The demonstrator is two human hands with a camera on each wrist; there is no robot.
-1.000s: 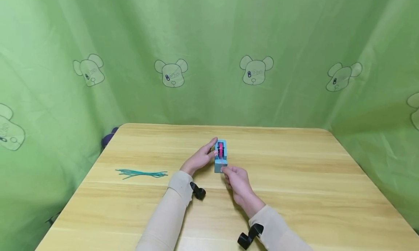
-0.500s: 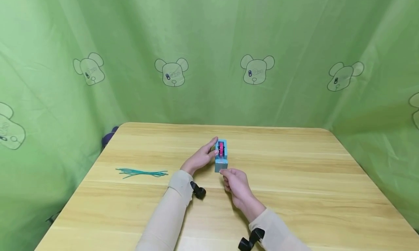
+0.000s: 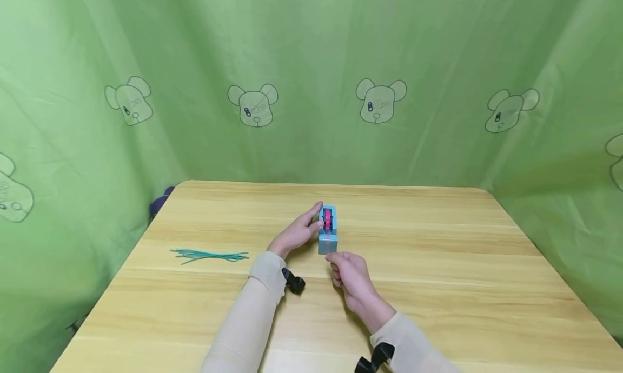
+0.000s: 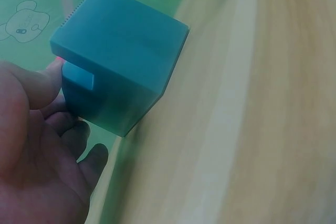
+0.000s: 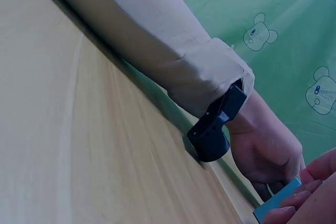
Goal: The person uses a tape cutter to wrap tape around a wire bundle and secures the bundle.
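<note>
A light-blue tape dispenser with a pink tape roll stands near the middle of the table. My left hand holds it along its left side. Seen from the left wrist, the dispenser has a toothed cutting edge, and my thumb lies at its side by the notch. My right hand pinches the tape's free end just in front of the dispenser, thumb against a bent index finger. In the right wrist view the right fingers partly cover the dispenser.
To the left of my left hand, a loose bundle of teal strands lies on the wooden table. A green curtain with bear-head prints hangs behind and around it. Black wrist cameras sit on both sleeves.
My right hand has drawn slightly down from the dispenser's front, toward me, and its fingertips now sit below the lower edge. The left hand keeps its hold; the view shifts a little.
</note>
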